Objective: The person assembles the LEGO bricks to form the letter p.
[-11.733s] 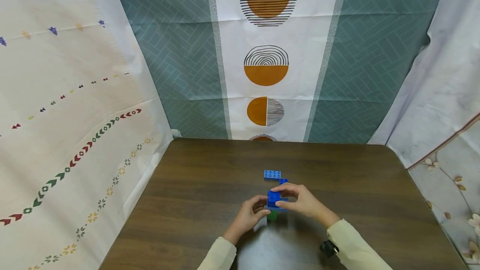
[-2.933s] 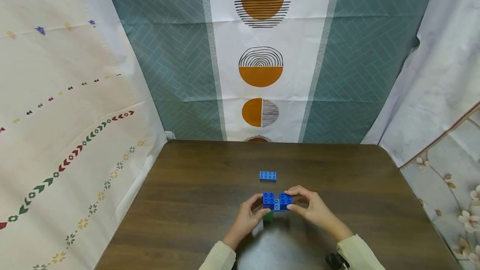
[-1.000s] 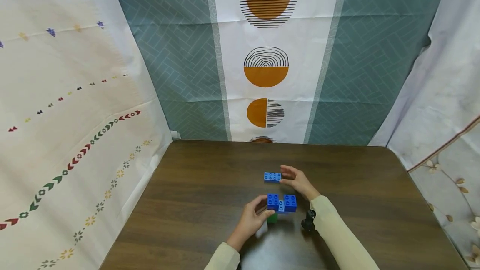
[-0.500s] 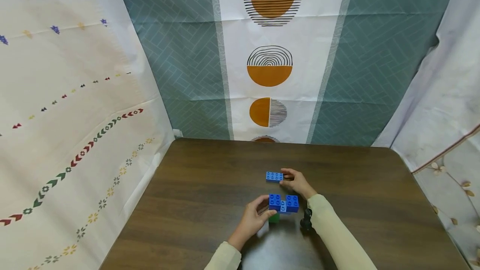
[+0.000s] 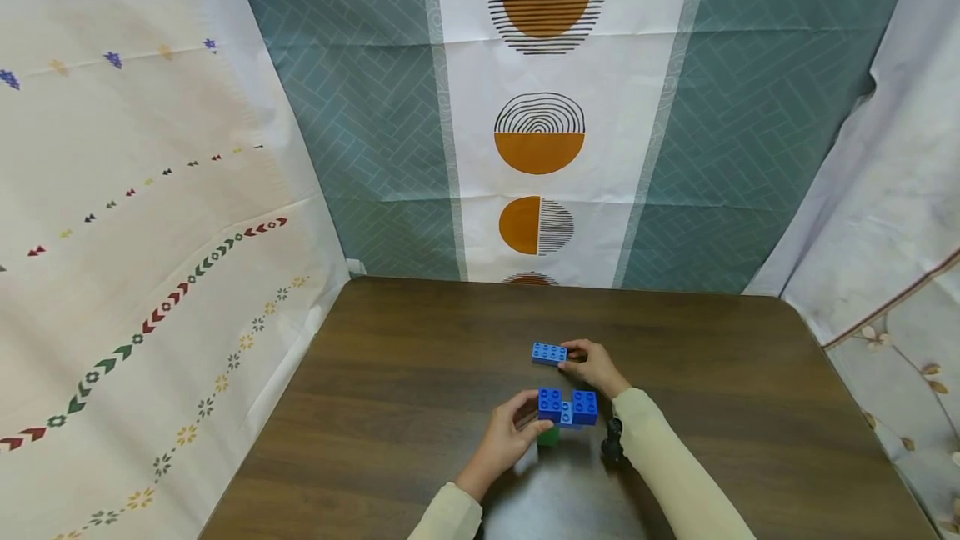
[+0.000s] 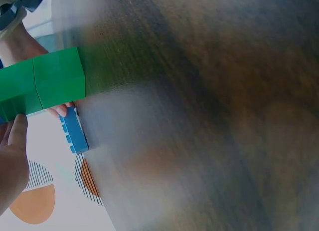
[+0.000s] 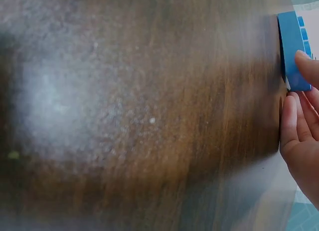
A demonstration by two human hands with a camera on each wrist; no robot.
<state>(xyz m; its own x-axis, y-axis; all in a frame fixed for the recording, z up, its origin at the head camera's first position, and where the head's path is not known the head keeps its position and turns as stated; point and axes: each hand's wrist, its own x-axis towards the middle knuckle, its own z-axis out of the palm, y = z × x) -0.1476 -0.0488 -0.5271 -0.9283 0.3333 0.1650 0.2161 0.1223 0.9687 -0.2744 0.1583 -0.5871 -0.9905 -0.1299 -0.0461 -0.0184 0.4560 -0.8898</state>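
Note:
My left hand [image 5: 506, 438] holds a stack of toy building bricks near the table's middle. Green bricks [image 6: 60, 79] form its column. Above them a light-blue brick [image 5: 566, 413] juts to the right, carrying a dark-blue brick [image 5: 549, 404] at the left and another dark-blue brick [image 5: 584, 407] at the right, with a gap between. Farther back, my right hand [image 5: 596, 367] pinches the right end of a long light-blue brick [image 5: 549, 353]. In the right wrist view the thumb [image 7: 306, 64] lies on that brick [image 7: 293, 46]; its fingers are below. The stack hides part of the left fingers.
The brown wooden table [image 5: 405, 357] extends around both hands. A patterned cloth [image 5: 390, 148] hangs behind its far edge, and white cloths hang at the left and right. A black wrist camera [image 5: 612, 440] sits below the right wrist, close to the stack.
The second dark-blue brick, loose on the table at first, came onto the stack's right end. My right hand then reached back to the long light-blue brick, which is now pinched and slightly turned.

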